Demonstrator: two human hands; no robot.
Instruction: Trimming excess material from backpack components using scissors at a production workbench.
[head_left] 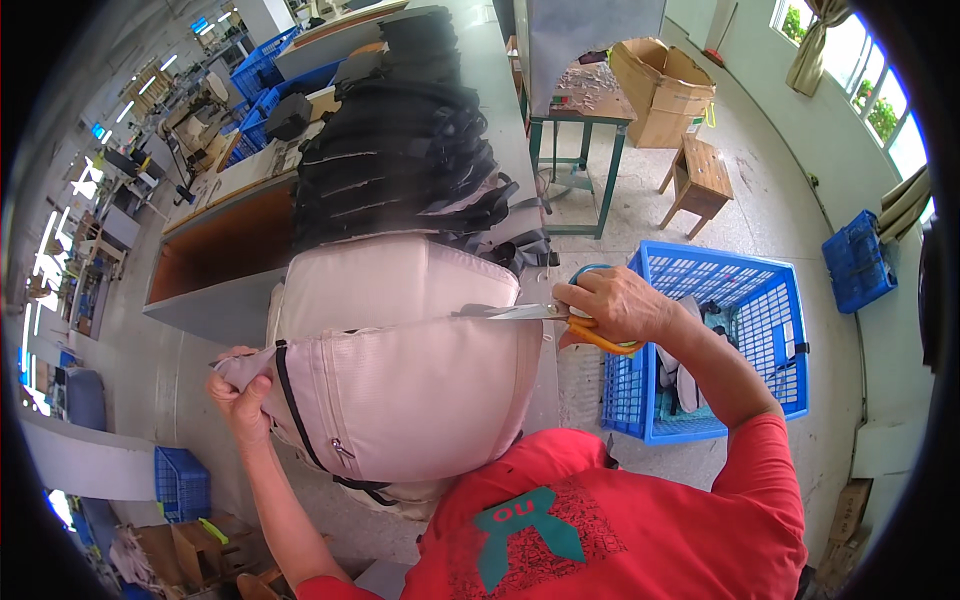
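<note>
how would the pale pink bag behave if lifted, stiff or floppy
The pale pink bag would probably flop at the edges, since its fabric folds in the left grip. Its smooth, rounded front panel looks padded, so that part may hold its curve.

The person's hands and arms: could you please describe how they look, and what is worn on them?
The left hand and right hand are bare, without gloves. The forearms are uncovered too, and no watch shows. The short sleeves are red, part of a red shirt with a teal and black print.
</note>
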